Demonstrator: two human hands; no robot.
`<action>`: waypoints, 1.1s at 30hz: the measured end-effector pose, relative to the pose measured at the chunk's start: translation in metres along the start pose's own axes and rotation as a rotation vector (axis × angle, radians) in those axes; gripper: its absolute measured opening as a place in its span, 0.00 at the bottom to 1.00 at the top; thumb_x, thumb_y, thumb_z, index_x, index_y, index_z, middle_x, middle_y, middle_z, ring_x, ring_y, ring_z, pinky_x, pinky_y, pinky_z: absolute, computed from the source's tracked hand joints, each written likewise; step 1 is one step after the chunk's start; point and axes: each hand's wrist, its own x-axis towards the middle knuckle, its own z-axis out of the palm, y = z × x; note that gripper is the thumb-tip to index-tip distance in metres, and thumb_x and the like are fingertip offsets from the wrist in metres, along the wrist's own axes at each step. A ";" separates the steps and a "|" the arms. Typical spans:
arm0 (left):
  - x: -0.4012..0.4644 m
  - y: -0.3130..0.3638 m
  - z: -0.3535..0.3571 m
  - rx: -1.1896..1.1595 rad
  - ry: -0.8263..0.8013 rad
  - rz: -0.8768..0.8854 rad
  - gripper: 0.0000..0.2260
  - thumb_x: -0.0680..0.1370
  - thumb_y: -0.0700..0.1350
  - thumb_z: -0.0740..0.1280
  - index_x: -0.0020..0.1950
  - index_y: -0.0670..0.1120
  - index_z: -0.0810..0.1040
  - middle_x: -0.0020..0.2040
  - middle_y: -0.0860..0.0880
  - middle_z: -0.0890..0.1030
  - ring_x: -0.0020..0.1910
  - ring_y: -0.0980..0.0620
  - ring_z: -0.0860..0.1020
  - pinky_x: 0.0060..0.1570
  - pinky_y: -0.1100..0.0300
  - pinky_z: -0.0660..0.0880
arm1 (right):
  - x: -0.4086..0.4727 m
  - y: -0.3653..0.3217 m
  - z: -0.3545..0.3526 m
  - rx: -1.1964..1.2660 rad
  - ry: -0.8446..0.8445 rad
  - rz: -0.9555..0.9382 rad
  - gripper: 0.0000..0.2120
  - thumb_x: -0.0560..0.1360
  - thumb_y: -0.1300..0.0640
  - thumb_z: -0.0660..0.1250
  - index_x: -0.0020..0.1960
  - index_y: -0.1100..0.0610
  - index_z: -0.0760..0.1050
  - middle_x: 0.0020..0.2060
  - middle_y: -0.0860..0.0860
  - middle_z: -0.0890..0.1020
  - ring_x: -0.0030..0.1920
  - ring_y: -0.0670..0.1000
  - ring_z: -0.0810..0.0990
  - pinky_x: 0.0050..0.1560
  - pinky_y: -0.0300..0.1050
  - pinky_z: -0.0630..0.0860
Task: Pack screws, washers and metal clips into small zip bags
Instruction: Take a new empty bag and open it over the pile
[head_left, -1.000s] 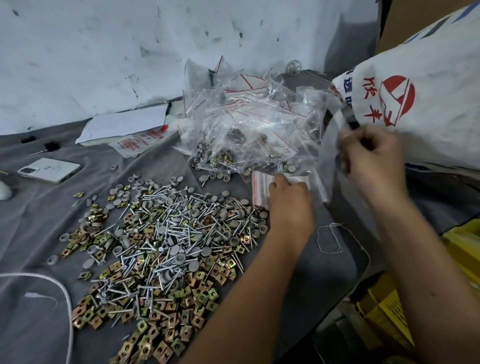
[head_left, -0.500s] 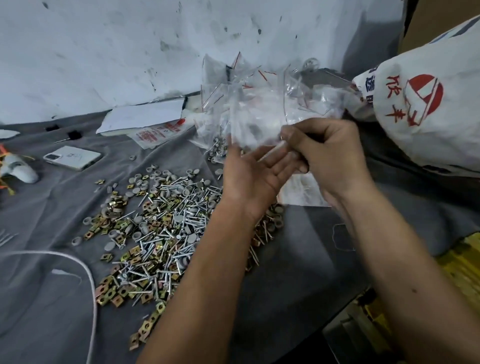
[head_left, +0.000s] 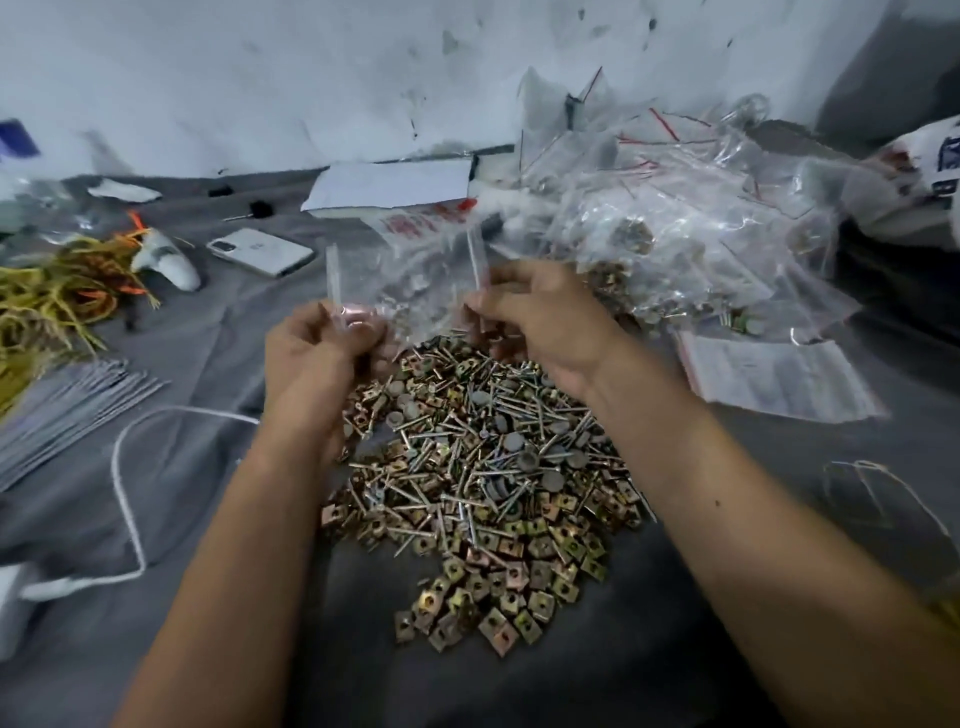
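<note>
Fingers (head_left: 358, 332) of both hands pinch zip bag (head_left: 410, 280) edges; above screws (head_left: 467, 467).

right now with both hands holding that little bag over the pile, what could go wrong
1. The small zip bag is held only at its side edges by the left hand and right hand; a slip may drop it into the loose pile of screws, washers and clips.
2. The heap of filled bags lies close behind; the empty bag might get mixed in.
3. The pile's pointed screws could prick fingers.
</note>
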 end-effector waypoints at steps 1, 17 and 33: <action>0.001 -0.001 -0.003 0.042 0.062 0.031 0.07 0.78 0.32 0.71 0.46 0.43 0.80 0.36 0.47 0.84 0.29 0.56 0.80 0.30 0.65 0.76 | 0.004 0.000 0.004 -0.029 -0.036 0.022 0.05 0.79 0.65 0.69 0.54 0.62 0.79 0.43 0.57 0.87 0.37 0.51 0.85 0.30 0.40 0.77; -0.019 -0.027 0.034 0.435 0.128 0.531 0.05 0.80 0.45 0.73 0.46 0.47 0.80 0.38 0.54 0.83 0.38 0.57 0.82 0.40 0.55 0.80 | 0.014 0.030 0.012 -0.750 0.013 -0.509 0.10 0.72 0.56 0.79 0.35 0.52 0.81 0.31 0.47 0.83 0.31 0.47 0.81 0.32 0.39 0.76; -0.015 -0.024 0.028 0.349 -0.080 0.365 0.05 0.80 0.36 0.71 0.44 0.39 0.82 0.36 0.43 0.84 0.34 0.47 0.81 0.36 0.49 0.80 | 0.011 0.034 0.009 -0.613 -0.128 -0.506 0.09 0.81 0.55 0.69 0.43 0.55 0.81 0.33 0.43 0.82 0.34 0.38 0.78 0.38 0.31 0.72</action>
